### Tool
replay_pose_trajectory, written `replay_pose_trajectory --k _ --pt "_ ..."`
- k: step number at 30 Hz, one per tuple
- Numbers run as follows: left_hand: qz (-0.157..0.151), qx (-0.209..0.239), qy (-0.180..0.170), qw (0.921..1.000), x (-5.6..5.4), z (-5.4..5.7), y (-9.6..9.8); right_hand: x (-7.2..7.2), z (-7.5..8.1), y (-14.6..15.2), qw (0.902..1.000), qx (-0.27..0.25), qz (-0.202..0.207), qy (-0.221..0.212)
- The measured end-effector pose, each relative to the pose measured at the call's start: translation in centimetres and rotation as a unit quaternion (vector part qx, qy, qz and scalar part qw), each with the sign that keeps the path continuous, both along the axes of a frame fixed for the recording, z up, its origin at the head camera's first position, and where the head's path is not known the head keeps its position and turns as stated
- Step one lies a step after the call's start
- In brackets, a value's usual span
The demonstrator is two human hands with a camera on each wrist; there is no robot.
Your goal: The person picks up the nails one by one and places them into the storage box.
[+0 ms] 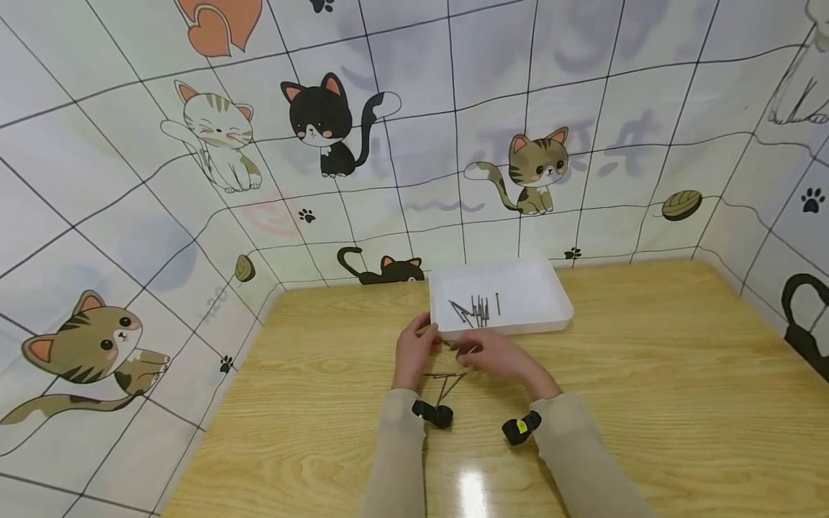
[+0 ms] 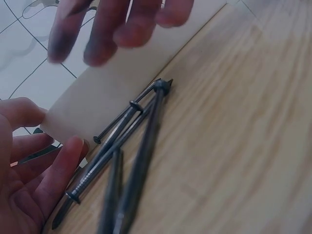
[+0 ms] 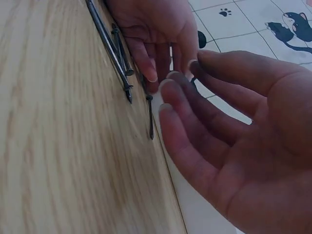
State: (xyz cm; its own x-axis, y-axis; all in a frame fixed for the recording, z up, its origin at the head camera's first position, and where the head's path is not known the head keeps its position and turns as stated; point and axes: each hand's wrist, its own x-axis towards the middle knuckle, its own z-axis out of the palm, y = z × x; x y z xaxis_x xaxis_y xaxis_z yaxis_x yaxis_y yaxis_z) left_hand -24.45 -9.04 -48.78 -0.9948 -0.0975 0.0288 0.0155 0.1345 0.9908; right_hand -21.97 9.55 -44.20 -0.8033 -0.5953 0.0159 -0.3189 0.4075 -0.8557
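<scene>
My left hand holds the near left corner of a shallow white tray, thumb and fingertips against its wall. Just right of that corner, my right hand hovers palm-down over the table. Its fingers are loosely bent, with nothing visible between them and the thumb. Below the hands, several dark metal nails lie crossed on the wood beside the tray wall. One short nail lies apart, close along the tray's foot. Inside the tray, more nails lie in a loose row towards the left.
The tray stands at the back of a light wooden table, near a wall covering printed with cats and grid lines. Black wrist cameras are strapped on both sleeves. Light glares off the table's front part.
</scene>
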Motion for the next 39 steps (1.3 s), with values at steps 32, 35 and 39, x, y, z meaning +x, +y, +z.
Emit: replay_pose_trajectory --k 32,35,39 --pt "0.002 0.01 -0.014 0.9998 0.1 0.0 0.0 1.7 -0.9 -2.7 0.9802 0.149 0.041 0.124" --pt "-0.004 0.02 -0.016 0.9997 0.3 0.6 0.0 1.8 -0.7 -2.7 0.9783 0.159 0.036 0.128" --pt "-0.014 0.028 -0.023 0.9993 1.0 2.1 0.2 1.9 -0.5 -2.7 0.9735 0.177 0.034 0.141"
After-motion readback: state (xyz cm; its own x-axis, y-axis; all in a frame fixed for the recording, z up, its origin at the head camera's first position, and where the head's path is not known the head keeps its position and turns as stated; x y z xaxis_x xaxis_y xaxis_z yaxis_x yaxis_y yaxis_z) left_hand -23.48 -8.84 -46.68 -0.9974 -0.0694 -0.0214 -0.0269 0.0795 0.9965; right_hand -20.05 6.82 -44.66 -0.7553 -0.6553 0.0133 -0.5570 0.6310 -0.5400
